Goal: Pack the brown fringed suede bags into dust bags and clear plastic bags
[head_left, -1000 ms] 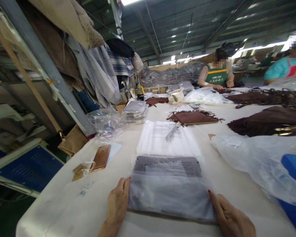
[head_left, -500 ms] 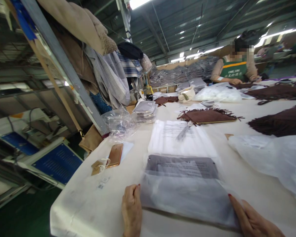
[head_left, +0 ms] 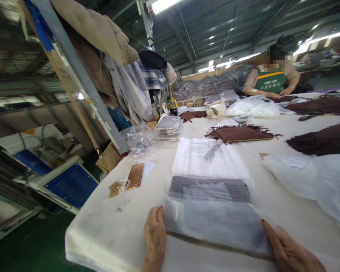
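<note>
Person's L hand (head_left: 155,234) & R hand (head_left: 291,247) pinch opp. side edges of bagged grey item (head_left: 214,223) on white table (head_left: 102,230); step's prob. straightening it, next move calling for even grip

We count two hands: one left hand (head_left: 155,236), one right hand (head_left: 291,247). One frosted plastic bag (head_left: 215,223). One smartphone (head_left: 136,176), one cardboard tag (head_left: 113,189). At least three brown fringed pieces (head_left: 240,133). One stack of grey packets (head_left: 168,124); packets in it, we can't tally. One cream cloth pouch (head_left: 216,108), one dark bottle (head_left: 173,112). One tan bag (head_left: 109,156). One co-worker (head_left: 270,82) at close range. One counter (head_left: 102,223).
</note>
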Action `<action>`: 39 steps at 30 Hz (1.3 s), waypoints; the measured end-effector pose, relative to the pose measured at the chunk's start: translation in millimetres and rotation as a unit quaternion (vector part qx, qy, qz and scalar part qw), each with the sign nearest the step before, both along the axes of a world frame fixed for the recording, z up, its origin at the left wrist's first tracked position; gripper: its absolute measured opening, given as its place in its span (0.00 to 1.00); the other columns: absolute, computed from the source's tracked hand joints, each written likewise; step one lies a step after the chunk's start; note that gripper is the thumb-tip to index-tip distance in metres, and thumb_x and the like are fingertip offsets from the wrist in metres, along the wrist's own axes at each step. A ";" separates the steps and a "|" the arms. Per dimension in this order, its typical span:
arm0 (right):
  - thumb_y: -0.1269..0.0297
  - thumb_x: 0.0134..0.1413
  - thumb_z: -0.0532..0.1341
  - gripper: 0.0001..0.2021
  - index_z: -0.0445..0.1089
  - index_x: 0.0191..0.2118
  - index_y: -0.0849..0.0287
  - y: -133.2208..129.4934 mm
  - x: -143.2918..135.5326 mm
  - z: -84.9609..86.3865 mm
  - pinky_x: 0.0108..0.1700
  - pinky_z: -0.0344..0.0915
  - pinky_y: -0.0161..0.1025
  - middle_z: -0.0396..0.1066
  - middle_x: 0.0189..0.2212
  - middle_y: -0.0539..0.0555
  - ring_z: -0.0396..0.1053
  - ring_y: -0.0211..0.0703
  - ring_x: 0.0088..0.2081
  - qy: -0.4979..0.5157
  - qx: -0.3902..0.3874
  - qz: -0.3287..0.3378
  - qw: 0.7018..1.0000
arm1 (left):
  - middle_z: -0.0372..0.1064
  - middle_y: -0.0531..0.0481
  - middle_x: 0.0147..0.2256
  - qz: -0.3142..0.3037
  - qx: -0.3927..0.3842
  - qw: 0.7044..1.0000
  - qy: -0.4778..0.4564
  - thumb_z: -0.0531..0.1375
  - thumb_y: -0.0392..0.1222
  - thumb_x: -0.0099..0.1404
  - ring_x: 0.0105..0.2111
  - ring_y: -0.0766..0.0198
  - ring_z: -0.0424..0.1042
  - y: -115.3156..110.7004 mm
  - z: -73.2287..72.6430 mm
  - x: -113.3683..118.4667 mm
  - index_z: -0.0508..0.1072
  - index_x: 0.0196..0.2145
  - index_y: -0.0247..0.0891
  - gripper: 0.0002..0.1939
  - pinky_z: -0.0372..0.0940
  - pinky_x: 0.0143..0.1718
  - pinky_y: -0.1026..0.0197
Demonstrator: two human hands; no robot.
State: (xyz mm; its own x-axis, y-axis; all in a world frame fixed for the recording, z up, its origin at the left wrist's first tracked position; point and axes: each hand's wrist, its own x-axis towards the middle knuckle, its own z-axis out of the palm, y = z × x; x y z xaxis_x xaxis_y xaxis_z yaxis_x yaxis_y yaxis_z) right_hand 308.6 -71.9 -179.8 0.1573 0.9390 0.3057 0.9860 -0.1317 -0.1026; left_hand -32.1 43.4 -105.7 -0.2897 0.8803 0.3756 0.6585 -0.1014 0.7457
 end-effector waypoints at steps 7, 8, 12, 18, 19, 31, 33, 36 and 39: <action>0.58 0.55 0.41 0.22 0.70 0.43 0.53 4.7 -24.3 29.2 0.26 0.64 0.40 0.76 0.36 0.56 0.73 0.49 0.27 0.140 0.052 -0.112 0.982 | 0.69 0.52 0.23 0.056 -0.045 0.997 0.019 0.47 0.44 0.62 0.22 0.65 0.68 13.5 12.0 -1.1 0.66 0.29 0.40 0.11 0.59 0.26 0.65; 0.56 0.56 0.42 0.21 0.71 0.41 0.52 5.1 -27.8 33.5 0.24 0.63 0.39 0.76 0.33 0.55 0.72 0.48 0.26 0.155 0.032 -0.116 0.980 | 0.70 0.51 0.24 0.052 -0.067 0.993 0.077 0.47 0.42 0.63 0.23 0.65 0.69 16.5 11.0 -2.0 0.66 0.29 0.39 0.10 0.58 0.26 0.65; 0.50 0.57 0.41 0.20 0.67 0.30 0.51 5.4 -36.9 43.4 0.22 0.60 0.37 0.73 0.22 0.52 0.72 0.48 0.24 0.180 -0.067 -0.149 0.970 | 0.69 0.50 0.20 0.036 -0.161 0.938 0.307 0.47 0.40 0.67 0.20 0.62 0.69 22.6 5.9 -2.8 0.66 0.32 0.38 0.10 0.52 0.22 0.64; 0.51 0.57 0.44 0.17 0.63 0.29 0.52 1.7 -43.2 42.4 0.21 0.55 0.36 0.69 0.18 0.50 0.72 0.50 0.22 0.133 -0.075 -0.143 0.978 | 0.70 0.48 0.20 0.047 -0.168 0.906 0.386 0.48 0.40 0.68 0.22 0.60 0.72 22.2 10.4 1.6 0.67 0.34 0.37 0.11 0.53 0.21 0.64; 0.51 0.57 0.44 0.17 0.62 0.28 0.52 1.8 -45.4 43.5 0.21 0.54 0.36 0.68 0.17 0.50 0.72 0.50 0.22 0.127 -0.063 -0.155 0.978 | 0.70 0.48 0.20 0.044 -0.166 0.904 0.392 0.48 0.41 0.68 0.22 0.60 0.72 22.2 11.2 0.9 0.68 0.33 0.37 0.11 0.54 0.21 0.64; 0.50 0.57 0.44 0.19 0.60 0.22 0.53 3.7 -52.3 53.4 0.18 0.50 0.33 0.65 0.13 0.49 0.70 0.46 0.17 0.105 -0.004 -0.161 0.981 | 0.52 0.46 0.60 -0.336 0.127 0.803 0.476 0.52 0.50 0.64 0.60 0.46 0.48 6.9 25.8 56.8 0.51 0.60 0.49 0.27 0.51 0.55 0.38; 0.50 0.58 0.44 0.20 0.60 0.22 0.53 2.3 -52.4 53.4 0.18 0.49 0.33 0.66 0.13 0.49 0.69 0.45 0.17 0.098 0.007 -0.168 0.981 | 0.49 0.44 0.61 -0.341 0.045 0.809 0.476 0.52 0.56 0.62 0.59 0.44 0.50 15.1 21.1 62.8 0.50 0.60 0.49 0.31 0.54 0.53 0.36; 0.47 0.59 0.41 0.23 0.61 0.22 0.54 0.3 -52.9 54.6 0.18 0.48 0.33 0.66 0.13 0.49 0.69 0.45 0.16 0.064 0.043 -0.185 0.980 | 0.46 0.44 0.62 -0.343 0.004 0.814 0.469 0.51 0.56 0.63 0.60 0.45 0.49 22.9 14.6 60.5 0.47 0.61 0.49 0.31 0.54 0.53 0.37; 0.46 0.60 0.38 0.27 0.62 0.21 0.54 0.2 -51.7 54.7 0.17 0.47 0.33 0.66 0.12 0.49 0.68 0.42 0.15 0.037 0.081 -0.188 0.978 | 0.47 0.46 0.62 -0.341 0.026 0.817 0.465 0.50 0.55 0.64 0.60 0.47 0.50 24.5 10.2 55.6 0.45 0.61 0.51 0.30 0.55 0.54 0.39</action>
